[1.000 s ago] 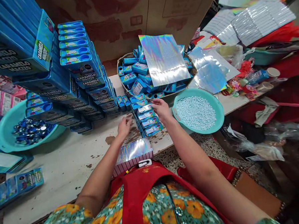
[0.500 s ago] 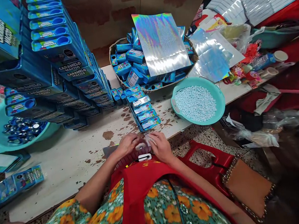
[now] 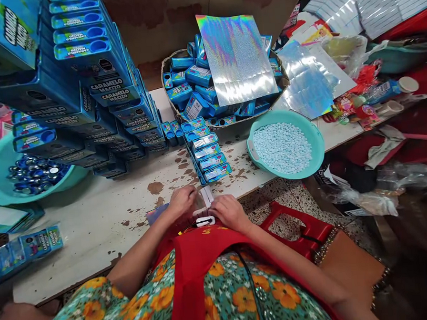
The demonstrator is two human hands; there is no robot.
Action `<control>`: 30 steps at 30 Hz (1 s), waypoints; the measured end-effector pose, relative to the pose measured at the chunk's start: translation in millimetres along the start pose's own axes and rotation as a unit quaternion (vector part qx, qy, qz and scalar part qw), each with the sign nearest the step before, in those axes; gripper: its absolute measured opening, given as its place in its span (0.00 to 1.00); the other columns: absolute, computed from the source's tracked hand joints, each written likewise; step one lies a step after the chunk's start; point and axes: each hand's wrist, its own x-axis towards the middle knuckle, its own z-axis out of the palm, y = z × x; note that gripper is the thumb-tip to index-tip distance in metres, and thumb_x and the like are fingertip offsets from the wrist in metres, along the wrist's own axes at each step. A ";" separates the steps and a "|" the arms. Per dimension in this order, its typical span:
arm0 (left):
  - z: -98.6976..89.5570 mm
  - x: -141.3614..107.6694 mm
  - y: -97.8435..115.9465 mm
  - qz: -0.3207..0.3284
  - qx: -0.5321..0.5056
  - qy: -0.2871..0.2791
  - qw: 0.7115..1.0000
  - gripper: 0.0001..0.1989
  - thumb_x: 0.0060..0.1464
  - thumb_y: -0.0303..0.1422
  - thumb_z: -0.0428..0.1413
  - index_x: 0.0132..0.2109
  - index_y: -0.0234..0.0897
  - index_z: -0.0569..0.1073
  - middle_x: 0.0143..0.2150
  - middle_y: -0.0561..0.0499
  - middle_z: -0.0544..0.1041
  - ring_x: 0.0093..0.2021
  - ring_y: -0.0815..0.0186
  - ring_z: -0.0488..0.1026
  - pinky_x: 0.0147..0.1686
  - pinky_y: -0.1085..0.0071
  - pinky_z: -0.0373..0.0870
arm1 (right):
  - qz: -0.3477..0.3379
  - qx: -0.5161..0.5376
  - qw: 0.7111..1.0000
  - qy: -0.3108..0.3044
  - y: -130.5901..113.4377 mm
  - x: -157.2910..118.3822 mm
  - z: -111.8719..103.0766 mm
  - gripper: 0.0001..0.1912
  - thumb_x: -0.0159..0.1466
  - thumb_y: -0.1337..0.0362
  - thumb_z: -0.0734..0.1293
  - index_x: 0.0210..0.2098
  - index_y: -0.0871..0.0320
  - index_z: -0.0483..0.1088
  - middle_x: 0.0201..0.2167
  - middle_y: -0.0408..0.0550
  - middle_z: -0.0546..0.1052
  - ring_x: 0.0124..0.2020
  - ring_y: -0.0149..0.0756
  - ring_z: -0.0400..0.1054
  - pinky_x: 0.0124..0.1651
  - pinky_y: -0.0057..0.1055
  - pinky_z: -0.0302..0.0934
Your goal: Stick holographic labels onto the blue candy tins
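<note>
At the table's front edge my left hand (image 3: pixel 182 201) has its fingers curled at the left side of a small pale, partly shiny strip (image 3: pixel 207 196). My right hand (image 3: pixel 229 210) pinches the lower right end of the same strip. Its kind is not clear to me. Just beyond my hands stands a row of blue candy boxes (image 3: pixel 213 161), several side by side with their tops up. Beside my left hand, a shiny sheet (image 3: pixel 155 213) pokes out at the table edge. A white oblong object (image 3: pixel 205 221) lies below the strip, against the red apron (image 3: pixel 190 256).
Tall stacks of blue boxes (image 3: pixel 117 93) rise at the left, near a turquoise bowl (image 3: pixel 74 179) of dark blue shiny pieces. A carton (image 3: pixel 164 67) of blue boxes bears a holographic sheet (image 3: pixel 237 58). Right of the row stands a turquoise basin (image 3: pixel 316 147) of pale candies. A red stool (image 3: pixel 320 226) is at right.
The pale strip now shows upright between my hands, longer than before. My right hand has dropped slightly lower. The whole view has shifted a little.
</note>
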 end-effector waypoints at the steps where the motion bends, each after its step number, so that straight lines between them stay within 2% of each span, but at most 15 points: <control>1: -2.9 -0.4 1.4 -0.011 0.002 0.024 1.000 0.14 0.57 0.36 0.46 0.33 0.36 0.74 0.35 0.45 0.76 0.38 0.59 0.70 0.41 0.66 0.62 | 0.018 0.025 1.000 0.007 -6.3 3.3 -12.7 0.09 0.65 0.61 0.60 0.34 0.56 0.70 0.33 0.50 0.76 0.38 0.39 0.69 0.42 0.37 0.62; 3: -14.5 -4.4 9.2 -0.021 -0.046 0.094 0.994 0.14 0.57 0.37 0.47 0.38 0.37 0.74 0.39 0.44 0.76 0.44 0.57 0.70 0.46 0.64 0.62 | 0.067 0.087 0.993 0.032 -18.9 12.0 -40.0 0.09 0.65 0.60 0.60 0.33 0.56 0.69 0.29 0.47 0.75 0.32 0.36 0.68 0.37 0.33 0.62; 5: -31.8 -11.7 23.5 0.008 -0.172 0.125 0.977 0.16 0.57 0.40 0.46 0.45 0.39 0.73 0.46 0.45 0.75 0.48 0.59 0.69 0.49 0.65 0.62 | 0.107 0.149 0.981 0.063 -29.2 22.6 -64.7 0.07 0.64 0.60 0.61 0.32 0.55 0.67 0.29 0.45 0.74 0.31 0.34 0.68 0.35 0.30 0.61; 6: -40.8 -15.6 32.3 0.032 -0.244 0.109 0.963 0.17 0.57 0.41 0.47 0.48 0.40 0.71 0.48 0.45 0.74 0.49 0.60 0.69 0.49 0.66 0.63 | 0.118 0.175 0.975 0.073 -32.9 28.5 -74.7 0.06 0.64 0.60 0.62 0.32 0.54 0.67 0.29 0.44 0.74 0.31 0.33 0.67 0.35 0.29 0.61; 8: -55.9 -21.5 50.2 0.066 -0.349 0.034 0.934 0.19 0.53 0.43 0.52 0.50 0.40 0.70 0.47 0.47 0.74 0.45 0.62 0.71 0.43 0.69 0.67 | 0.128 0.205 0.967 0.083 -37.0 41.2 -88.0 0.06 0.63 0.60 0.63 0.31 0.54 0.66 0.28 0.42 0.73 0.30 0.32 0.67 0.35 0.29 0.60; 10: -65.8 -21.3 63.6 0.054 -0.389 -0.022 0.919 0.15 0.51 0.42 0.54 0.42 0.38 0.72 0.36 0.49 0.75 0.34 0.65 0.72 0.33 0.72 0.67 | 0.134 0.212 0.964 0.082 -36.3 56.3 -93.1 0.06 0.62 0.61 0.63 0.30 0.54 0.66 0.27 0.41 0.72 0.29 0.31 0.66 0.34 0.28 0.59; 11: -69.7 -18.1 67.3 0.036 -0.393 -0.026 0.918 0.12 0.52 0.41 0.54 0.38 0.37 0.72 0.30 0.51 0.74 0.29 0.68 0.70 0.29 0.73 0.66 | 0.138 0.208 0.965 0.084 -34.0 65.3 -93.5 0.06 0.62 0.61 0.63 0.30 0.55 0.66 0.26 0.41 0.72 0.29 0.31 0.66 0.34 0.28 0.58; 12: -73.7 -12.8 68.7 0.021 -0.393 -0.018 0.919 0.12 0.53 0.40 0.53 0.34 0.36 0.72 0.26 0.53 0.71 0.25 0.70 0.68 0.26 0.74 0.64 | 0.141 0.197 0.966 0.089 -30.4 75.8 -93.1 0.06 0.62 0.62 0.63 0.30 0.55 0.67 0.26 0.41 0.72 0.29 0.32 0.65 0.33 0.28 0.58; 14: -84.3 3.4 65.7 0.016 -0.392 0.024 0.920 0.11 0.54 0.39 0.51 0.35 0.36 0.70 0.22 0.55 0.67 0.21 0.72 0.65 0.22 0.76 0.61 | 0.136 0.160 0.971 0.117 -19.7 101.4 -91.8 0.05 0.62 0.62 0.63 0.30 0.55 0.68 0.29 0.43 0.72 0.32 0.33 0.65 0.35 0.30 0.58; 17: -106.8 36.7 53.1 0.043 -0.396 0.101 0.912 0.11 0.52 0.36 0.52 0.43 0.38 0.66 0.22 0.58 0.67 0.20 0.73 0.64 0.22 0.77 0.61 | 0.125 0.101 0.975 0.151 0.6 149.0 -92.1 0.05 0.59 0.62 0.65 0.29 0.56 0.70 0.32 0.45 0.70 0.37 0.36 0.64 0.41 0.33 0.58; 20: -124.9 71.4 39.9 0.062 -0.384 0.152 0.909 0.10 0.51 0.32 0.50 0.42 0.39 0.62 0.22 0.59 0.66 0.20 0.74 0.64 0.22 0.78 0.61 | 0.154 0.064 0.976 0.143 17.0 195.2 -92.3 0.05 0.57 0.62 0.67 0.27 0.56 0.70 0.33 0.47 0.69 0.40 0.39 0.63 0.44 0.36 0.57; 22: -127.3 90.4 32.0 0.058 -0.361 0.167 0.916 0.08 0.50 0.29 0.49 0.40 0.39 0.61 0.21 0.60 0.66 0.19 0.74 0.63 0.22 0.78 0.60 | 0.180 0.042 0.974 0.130 23.9 217.0 -88.9 0.05 0.55 0.64 0.68 0.25 0.57 0.70 0.35 0.48 0.67 0.41 0.40 0.63 0.45 0.36 0.57; 24: -121.9 103.3 23.8 0.039 -0.353 0.174 0.918 0.08 0.49 0.28 0.47 0.39 0.39 0.60 0.21 0.60 0.65 0.19 0.73 0.63 0.21 0.78 0.60 | 0.208 0.035 0.969 0.127 29.6 228.8 -82.8 0.04 0.53 0.65 0.68 0.26 0.57 0.68 0.37 0.48 0.66 0.40 0.39 0.63 0.43 0.36 0.58; 28: -99.1 108.7 7.8 -0.036 -0.336 0.175 0.925 0.11 0.50 0.30 0.48 0.43 0.39 0.61 0.23 0.59 0.68 0.19 0.72 0.65 0.23 0.76 0.62 | 0.262 0.077 0.951 0.146 43.0 227.5 -70.5 0.15 0.49 0.62 0.70 0.35 0.58 0.66 0.35 0.46 0.67 0.34 0.36 0.63 0.40 0.35 0.59; 30: -86.6 103.9 4.4 -0.088 -0.291 0.194 0.933 0.13 0.50 0.32 0.51 0.45 0.39 0.63 0.27 0.54 0.72 0.25 0.68 0.70 0.29 0.71 0.66 | 0.253 0.124 0.948 0.149 49.1 220.3 -65.8 0.17 0.51 0.61 0.68 0.39 0.58 0.65 0.36 0.46 0.69 0.35 0.36 0.64 0.40 0.34 0.59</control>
